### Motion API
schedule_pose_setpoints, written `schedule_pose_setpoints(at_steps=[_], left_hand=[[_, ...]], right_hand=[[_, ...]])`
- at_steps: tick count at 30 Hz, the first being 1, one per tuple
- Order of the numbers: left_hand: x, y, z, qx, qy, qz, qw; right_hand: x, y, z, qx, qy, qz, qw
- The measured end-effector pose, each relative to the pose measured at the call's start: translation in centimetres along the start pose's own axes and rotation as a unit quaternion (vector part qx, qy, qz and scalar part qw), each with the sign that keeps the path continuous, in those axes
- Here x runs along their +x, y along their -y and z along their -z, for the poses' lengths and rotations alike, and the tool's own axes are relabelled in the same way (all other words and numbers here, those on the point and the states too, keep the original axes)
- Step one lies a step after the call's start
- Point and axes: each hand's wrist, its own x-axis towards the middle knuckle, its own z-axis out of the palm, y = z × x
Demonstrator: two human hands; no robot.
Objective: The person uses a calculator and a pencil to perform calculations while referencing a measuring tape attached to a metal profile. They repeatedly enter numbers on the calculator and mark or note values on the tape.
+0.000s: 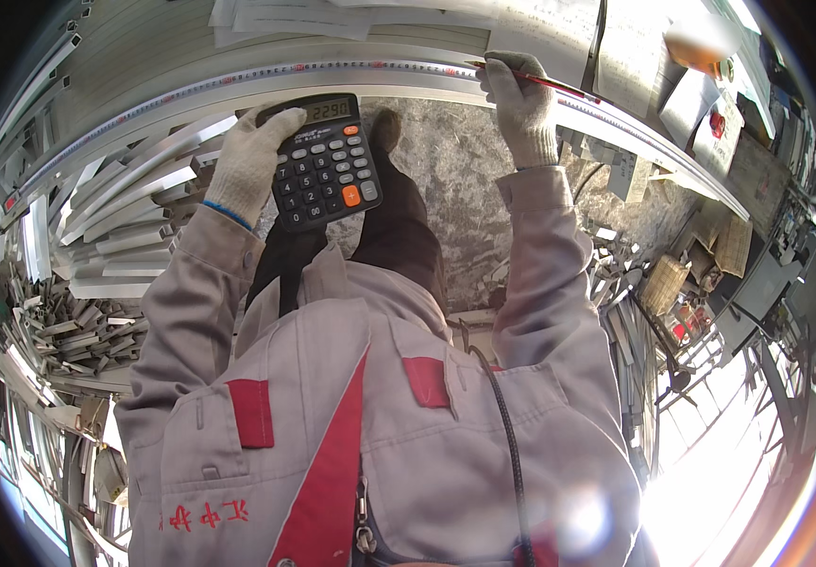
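My left hand (247, 156), in a pale knitted glove, grips a black desk calculator (321, 180) with orange and grey keys. Its thumb lies over the upper left of the calculator, beside the lit display. My right hand (524, 109), gloved as well, holds a slim red pencil (550, 81) between thumb and fingers, its tip pointing left. Just under the pencil runs a long measuring tape (332, 66), stretched along the edge of the bench and curving with the lens. The right hand is close above this edge; whether it touches the tape I cannot tell.
Handwritten paper sheets (550, 36) lie on the bench (144, 47) at the far side. Cut metal profiles (134, 203) are stacked at my left, with many short offcuts (77, 335) below them. A cardboard box (663, 285) and more scrap stand at my right.
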Motion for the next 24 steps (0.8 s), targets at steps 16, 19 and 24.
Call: schedule_pose_setpoints(at_steps=[16,19,24], left_hand=[[1.9,0.5,-0.7,0.035,0.036,0.021,0.999],[2.1,0.9,-0.8,0.024,0.044,0.014,0.999],[1.9,1.2,-1.1,-0.002,0.056,0.024,0.998]], right_hand=[[2.0,-1.5,-0.6,-0.017,0.07,-0.028,0.997],[2.0,-1.3,-1.9,-0.022,0.108,-0.028,0.994],[2.5,-1.5,-4.6,-0.043,0.13,-0.009,0.991]])
